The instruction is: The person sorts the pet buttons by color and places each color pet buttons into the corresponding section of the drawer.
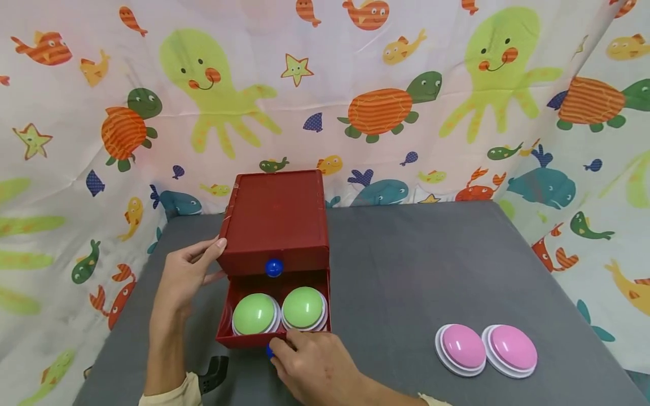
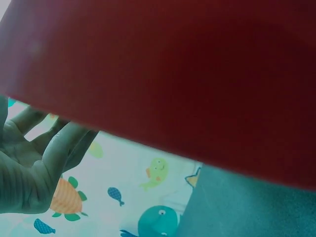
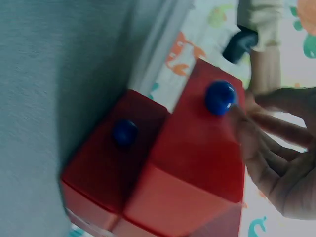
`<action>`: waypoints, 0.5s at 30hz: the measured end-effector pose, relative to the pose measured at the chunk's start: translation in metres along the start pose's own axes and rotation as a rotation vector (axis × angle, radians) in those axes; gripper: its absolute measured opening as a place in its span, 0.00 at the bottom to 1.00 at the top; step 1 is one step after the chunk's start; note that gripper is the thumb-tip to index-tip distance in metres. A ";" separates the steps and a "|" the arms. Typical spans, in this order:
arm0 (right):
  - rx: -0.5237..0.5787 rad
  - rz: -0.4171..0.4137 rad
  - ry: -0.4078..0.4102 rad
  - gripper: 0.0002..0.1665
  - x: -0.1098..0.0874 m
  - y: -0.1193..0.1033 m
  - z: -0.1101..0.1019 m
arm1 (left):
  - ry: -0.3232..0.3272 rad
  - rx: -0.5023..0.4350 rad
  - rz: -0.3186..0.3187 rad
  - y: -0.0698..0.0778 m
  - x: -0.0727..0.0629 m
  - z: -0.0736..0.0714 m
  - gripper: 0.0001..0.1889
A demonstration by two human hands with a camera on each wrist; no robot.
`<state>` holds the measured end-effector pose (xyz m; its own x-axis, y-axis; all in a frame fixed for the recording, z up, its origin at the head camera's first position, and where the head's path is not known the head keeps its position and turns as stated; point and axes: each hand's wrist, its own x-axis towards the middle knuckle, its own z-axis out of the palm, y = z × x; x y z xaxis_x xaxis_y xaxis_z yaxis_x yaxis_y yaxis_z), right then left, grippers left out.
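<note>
two green domes point(image 1: 303, 307) are sitting in a drawer point(image 1: 241, 341), an unclenched left hand point(image 1: 185, 270) touching the red box point(image 1: 276, 211), a relaxed right hand point(image 1: 322, 366) touching the lower knob point(image 1: 269, 351).

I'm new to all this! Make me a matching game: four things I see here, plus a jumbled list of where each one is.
1. Green domes
2. Pink domes
3. Left hand
4. Right hand

A. At the lower blue knob
B. Directly on the grey table
C. Inside the open drawer
D. At the left side of the red box

Pairs: 1-C; 2-B; 3-D; 4-A
</note>
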<state>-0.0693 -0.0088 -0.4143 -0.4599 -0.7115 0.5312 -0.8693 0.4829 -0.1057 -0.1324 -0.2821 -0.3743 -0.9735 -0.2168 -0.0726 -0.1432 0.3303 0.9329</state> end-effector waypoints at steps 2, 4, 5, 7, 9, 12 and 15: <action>-0.006 0.001 -0.080 0.18 -0.004 0.000 0.006 | -0.012 -0.006 -0.009 -0.001 0.000 -0.001 0.35; 0.015 0.003 -0.135 0.21 -0.007 0.001 0.010 | -0.021 -0.018 -0.024 -0.001 0.000 -0.002 0.36; 0.020 0.000 -0.148 0.21 -0.007 0.001 0.012 | -0.018 -0.019 -0.033 -0.001 -0.001 -0.003 0.36; 0.038 -0.002 -0.167 0.21 -0.006 0.002 0.014 | -0.005 -0.023 -0.046 -0.001 -0.003 -0.004 0.36; 0.045 0.007 -0.188 0.20 -0.003 0.003 0.015 | 0.002 -0.028 -0.051 0.001 -0.003 -0.004 0.36; 0.055 0.053 -0.232 0.20 0.001 0.005 0.013 | -0.004 -0.029 -0.045 0.004 -0.002 -0.004 0.37; 0.087 0.112 -0.284 0.21 0.004 0.007 0.011 | -0.012 -0.022 -0.043 0.005 -0.001 -0.004 0.37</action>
<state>-0.0791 -0.0135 -0.4223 -0.5756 -0.7761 0.2574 -0.8167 0.5299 -0.2284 -0.1318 -0.2837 -0.3678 -0.9687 -0.2191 -0.1166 -0.1807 0.3007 0.9365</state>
